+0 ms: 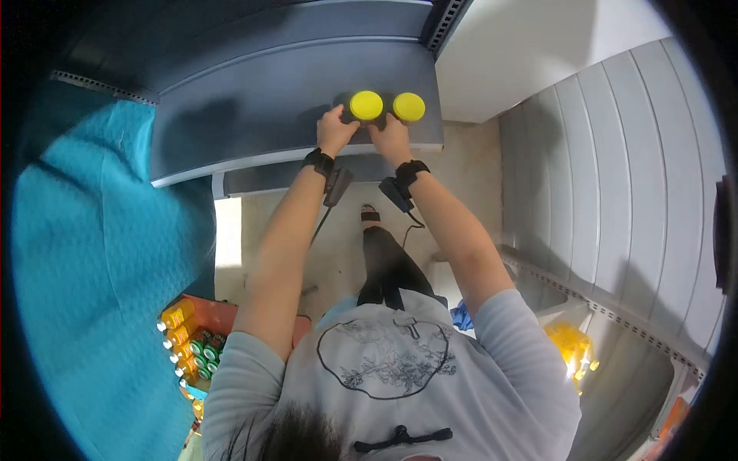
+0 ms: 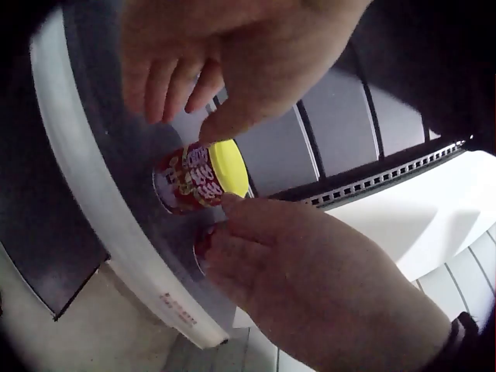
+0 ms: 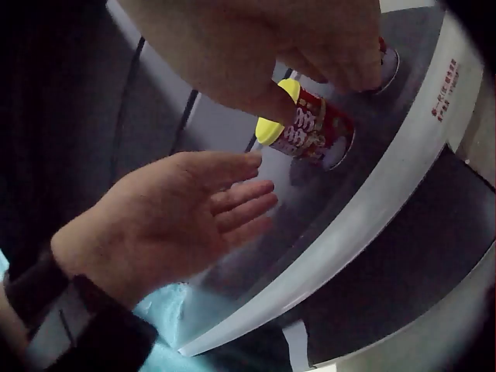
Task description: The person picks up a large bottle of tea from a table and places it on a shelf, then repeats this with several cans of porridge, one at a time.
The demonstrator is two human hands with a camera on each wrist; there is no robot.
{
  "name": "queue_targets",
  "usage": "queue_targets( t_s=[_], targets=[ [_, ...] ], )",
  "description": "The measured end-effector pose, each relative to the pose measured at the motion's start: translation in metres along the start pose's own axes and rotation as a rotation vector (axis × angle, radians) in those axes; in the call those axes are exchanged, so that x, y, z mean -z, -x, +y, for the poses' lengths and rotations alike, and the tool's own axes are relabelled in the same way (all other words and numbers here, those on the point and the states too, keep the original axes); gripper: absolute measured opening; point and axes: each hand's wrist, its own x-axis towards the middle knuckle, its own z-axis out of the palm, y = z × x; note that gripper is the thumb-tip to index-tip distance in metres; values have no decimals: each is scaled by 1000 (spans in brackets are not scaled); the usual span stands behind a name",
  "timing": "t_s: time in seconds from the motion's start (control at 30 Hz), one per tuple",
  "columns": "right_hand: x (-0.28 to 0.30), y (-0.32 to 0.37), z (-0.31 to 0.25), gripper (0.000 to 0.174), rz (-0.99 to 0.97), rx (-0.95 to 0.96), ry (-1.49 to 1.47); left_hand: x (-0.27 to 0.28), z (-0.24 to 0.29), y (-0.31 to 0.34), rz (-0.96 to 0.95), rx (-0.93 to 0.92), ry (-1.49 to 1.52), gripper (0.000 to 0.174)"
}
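Two red cans with yellow lids stand side by side near the shelf's front: a left can (image 1: 367, 105) and a right can (image 1: 409, 107). White lettering shows on the left can (image 2: 203, 177). My left hand (image 1: 336, 132) is beside the left can, and in the right wrist view that hand (image 3: 170, 217) has its fingers extended, apart from the can. My right hand (image 1: 391, 141) lies in front of the cans, its thumb close to the left can's lid. In both wrist views the right hand (image 2: 302, 279) hides most of the right can (image 3: 390, 66).
The dark grey shelf (image 1: 238, 131) has a pale front edge. A teal cloth (image 1: 84, 230) hangs at left. Orange-filled bottles (image 1: 178, 313) and green-topped cans (image 1: 206, 359) stand low at left. A grey slatted panel (image 1: 607, 154) is at right, with a yellow bag (image 1: 570, 349) below.
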Motion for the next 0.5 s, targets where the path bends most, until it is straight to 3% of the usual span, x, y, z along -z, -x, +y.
queue_targets(
  t_s=[0.2,0.4,0.5],
  targets=[
    [-15,-12,11,43,103,113,-49,-6,-8,-11,-177,-71,34,46],
    [-14,-11,15,39,9,181,-174,-1,-5,-5,-174,-137,119,46],
    [3,7,1,32,56,232,-237,10,7,14,-168,-111,297,46]
  ],
)
